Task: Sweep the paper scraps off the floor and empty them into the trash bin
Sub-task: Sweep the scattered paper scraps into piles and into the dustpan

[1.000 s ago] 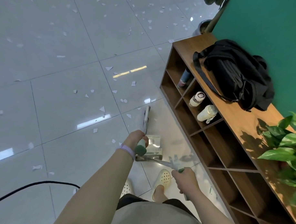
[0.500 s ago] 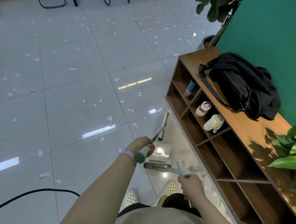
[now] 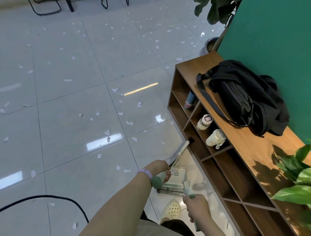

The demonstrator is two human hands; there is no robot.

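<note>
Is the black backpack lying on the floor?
No, the black backpack lies on top of the wooden shelf, against the green wall.

A black bag (image 3: 245, 98) is lying on a wooden shelf (image 3: 244, 146) holding three bottles (image 3: 204, 122); a black cable (image 3: 48, 198) is curving across the floor.

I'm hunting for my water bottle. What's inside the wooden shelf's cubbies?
The wooden shelf holds a dark can and two pale bottles in separate cubbies. The nearer cubbies are in shadow; their backs can't be seen.
</note>
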